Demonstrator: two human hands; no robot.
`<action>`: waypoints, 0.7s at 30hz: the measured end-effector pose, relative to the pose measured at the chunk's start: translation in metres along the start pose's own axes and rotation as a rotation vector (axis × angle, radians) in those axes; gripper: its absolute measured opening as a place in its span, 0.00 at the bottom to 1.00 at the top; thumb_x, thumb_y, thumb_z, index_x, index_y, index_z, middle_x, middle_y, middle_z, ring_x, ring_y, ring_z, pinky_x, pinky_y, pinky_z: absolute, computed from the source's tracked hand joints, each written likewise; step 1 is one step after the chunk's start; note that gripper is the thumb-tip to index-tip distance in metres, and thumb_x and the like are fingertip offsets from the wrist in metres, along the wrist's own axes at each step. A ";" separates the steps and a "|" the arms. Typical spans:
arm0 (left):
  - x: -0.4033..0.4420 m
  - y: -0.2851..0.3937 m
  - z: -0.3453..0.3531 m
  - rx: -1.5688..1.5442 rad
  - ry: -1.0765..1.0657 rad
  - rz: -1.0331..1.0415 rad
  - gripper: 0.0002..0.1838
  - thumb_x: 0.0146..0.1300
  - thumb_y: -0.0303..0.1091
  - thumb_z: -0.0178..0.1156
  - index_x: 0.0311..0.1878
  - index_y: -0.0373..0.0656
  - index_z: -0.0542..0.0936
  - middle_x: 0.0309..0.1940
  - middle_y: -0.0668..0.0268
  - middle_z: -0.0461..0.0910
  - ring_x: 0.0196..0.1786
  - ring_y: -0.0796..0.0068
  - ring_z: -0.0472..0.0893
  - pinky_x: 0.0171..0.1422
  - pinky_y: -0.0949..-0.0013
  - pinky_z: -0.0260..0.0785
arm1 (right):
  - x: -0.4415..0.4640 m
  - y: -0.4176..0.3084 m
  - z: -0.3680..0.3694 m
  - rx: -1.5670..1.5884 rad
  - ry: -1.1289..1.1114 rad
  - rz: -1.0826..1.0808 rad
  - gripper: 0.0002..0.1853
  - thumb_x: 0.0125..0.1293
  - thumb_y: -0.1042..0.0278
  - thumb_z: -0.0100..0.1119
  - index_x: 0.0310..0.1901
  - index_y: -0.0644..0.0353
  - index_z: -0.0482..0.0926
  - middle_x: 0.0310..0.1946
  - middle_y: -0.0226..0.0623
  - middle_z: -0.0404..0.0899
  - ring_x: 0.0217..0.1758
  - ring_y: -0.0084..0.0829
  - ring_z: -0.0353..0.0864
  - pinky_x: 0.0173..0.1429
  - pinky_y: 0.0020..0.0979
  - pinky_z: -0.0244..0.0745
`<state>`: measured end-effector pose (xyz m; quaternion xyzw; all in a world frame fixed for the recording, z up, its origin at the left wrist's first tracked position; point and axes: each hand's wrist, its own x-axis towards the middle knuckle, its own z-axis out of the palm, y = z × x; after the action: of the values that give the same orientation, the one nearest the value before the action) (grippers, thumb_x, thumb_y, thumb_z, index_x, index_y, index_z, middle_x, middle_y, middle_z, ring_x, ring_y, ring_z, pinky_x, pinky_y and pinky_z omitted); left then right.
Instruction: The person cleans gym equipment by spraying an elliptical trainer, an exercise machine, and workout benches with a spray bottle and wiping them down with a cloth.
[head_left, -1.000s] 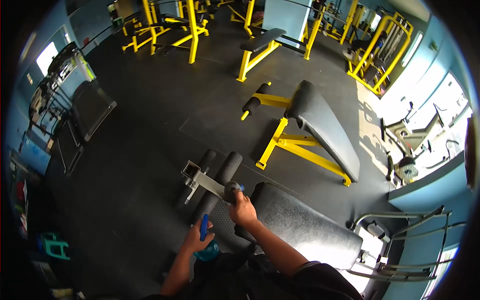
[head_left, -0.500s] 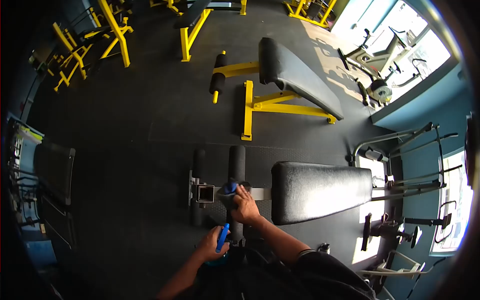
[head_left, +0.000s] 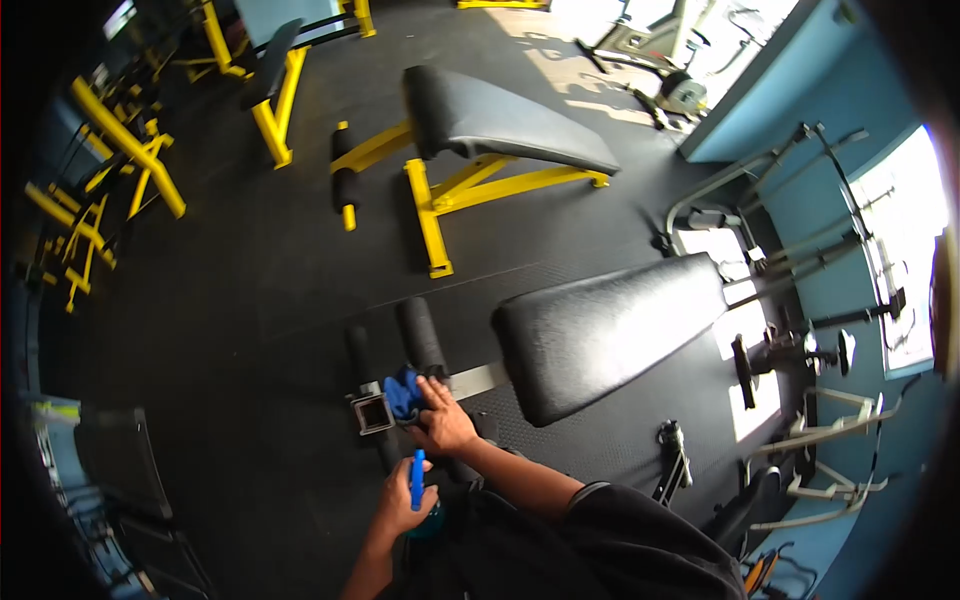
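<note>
My right hand [head_left: 446, 420] presses a blue cloth [head_left: 402, 396] onto the metal bar of a workout bench, close to its square open tube end [head_left: 373, 413]. The fingers lie over the cloth's right side and hide part of it. In my left hand [head_left: 402, 505] is a spray bottle [head_left: 418, 482] with a blue trigger head; its teal lower part is mostly hidden by my hand and dark clothing. Black foam rollers [head_left: 421, 335] cross the bar just beyond the cloth. The black bench pad [head_left: 610, 335] stretches away to the right.
A yellow-framed incline bench [head_left: 510, 125] stands ahead on the black rubber floor [head_left: 270, 280]. Yellow machines [head_left: 135, 150] are at the far left. An exercise bike [head_left: 670, 90] stands by the bright window, with grey-framed equipment [head_left: 780, 250] along the right wall.
The view has turned and shifted, so the benches appear tilted and further left. My right hand has moved the cloth along the bar toward the square tube end. My left hand still holds the spray bottle.
</note>
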<state>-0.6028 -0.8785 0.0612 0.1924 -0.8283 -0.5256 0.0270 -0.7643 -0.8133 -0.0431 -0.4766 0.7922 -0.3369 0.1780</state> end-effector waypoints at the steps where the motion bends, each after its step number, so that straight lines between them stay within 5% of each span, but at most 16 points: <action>1: 0.001 0.004 -0.002 -0.029 0.007 -0.077 0.18 0.51 0.27 0.66 0.47 0.38 0.74 0.41 0.60 0.79 0.36 0.69 0.83 0.41 0.67 0.77 | -0.001 0.017 -0.001 -0.021 0.013 -0.011 0.17 0.56 0.55 0.64 0.29 0.66 0.83 0.71 0.55 0.58 0.75 0.55 0.55 0.77 0.46 0.52; 3: 0.003 0.013 -0.003 -0.053 -0.019 -0.134 0.18 0.51 0.27 0.65 0.46 0.39 0.74 0.41 0.60 0.80 0.36 0.70 0.83 0.41 0.68 0.77 | 0.001 0.041 -0.025 0.005 0.015 0.084 0.13 0.53 0.61 0.63 0.28 0.65 0.83 0.67 0.47 0.69 0.71 0.44 0.66 0.73 0.38 0.63; 6: 0.004 0.020 -0.005 -0.064 0.004 -0.210 0.19 0.50 0.28 0.65 0.46 0.38 0.74 0.41 0.57 0.80 0.38 0.66 0.83 0.41 0.66 0.77 | 0.024 0.086 -0.077 0.063 -0.003 0.565 0.25 0.55 0.64 0.59 0.55 0.65 0.75 0.56 0.45 0.76 0.61 0.43 0.75 0.63 0.41 0.72; 7: 0.005 0.022 -0.002 -0.064 0.006 -0.250 0.18 0.50 0.27 0.65 0.46 0.38 0.74 0.41 0.58 0.80 0.37 0.69 0.83 0.41 0.67 0.77 | 0.031 0.089 -0.079 0.026 0.067 0.551 0.29 0.57 0.65 0.58 0.62 0.59 0.69 0.48 0.41 0.78 0.57 0.41 0.77 0.59 0.43 0.74; 11: 0.002 0.034 0.007 -0.085 -0.033 -0.303 0.18 0.51 0.27 0.65 0.46 0.38 0.74 0.41 0.59 0.80 0.37 0.70 0.83 0.42 0.68 0.76 | 0.032 0.063 -0.056 -0.289 -0.181 0.376 0.21 0.61 0.65 0.55 0.57 0.51 0.76 0.55 0.38 0.76 0.66 0.47 0.68 0.64 0.50 0.67; 13: 0.003 0.016 0.008 -0.088 -0.052 -0.174 0.18 0.51 0.27 0.66 0.46 0.37 0.74 0.42 0.58 0.80 0.41 0.67 0.83 0.44 0.67 0.78 | -0.002 0.050 -0.020 -0.180 0.281 0.320 0.17 0.55 0.71 0.56 0.48 0.55 0.79 0.62 0.39 0.71 0.69 0.54 0.62 0.72 0.52 0.58; 15: 0.006 0.019 0.004 -0.109 -0.071 -0.139 0.19 0.52 0.27 0.66 0.47 0.37 0.74 0.42 0.57 0.80 0.43 0.67 0.83 0.44 0.67 0.78 | -0.037 0.050 0.002 -0.120 0.339 0.211 0.18 0.48 0.76 0.58 0.44 0.56 0.78 0.61 0.46 0.70 0.67 0.57 0.64 0.72 0.51 0.57; 18: 0.012 0.016 -0.006 -0.098 -0.185 -0.132 0.20 0.52 0.27 0.67 0.48 0.37 0.73 0.44 0.56 0.80 0.46 0.65 0.83 0.46 0.67 0.79 | -0.057 0.040 0.014 0.141 0.523 0.578 0.16 0.52 0.76 0.56 0.45 0.56 0.77 0.61 0.51 0.69 0.64 0.57 0.67 0.63 0.48 0.70; 21: 0.007 0.011 -0.022 -0.047 -0.253 -0.123 0.20 0.52 0.28 0.67 0.48 0.37 0.74 0.43 0.57 0.80 0.44 0.65 0.83 0.46 0.67 0.78 | -0.014 0.067 0.033 0.621 0.841 1.199 0.20 0.53 0.74 0.60 0.50 0.64 0.74 0.49 0.60 0.76 0.54 0.58 0.76 0.61 0.45 0.70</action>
<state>-0.6073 -0.8957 0.0794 0.1744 -0.7992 -0.5654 -0.1053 -0.7803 -0.7915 -0.1141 0.2698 0.7845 -0.5406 0.1396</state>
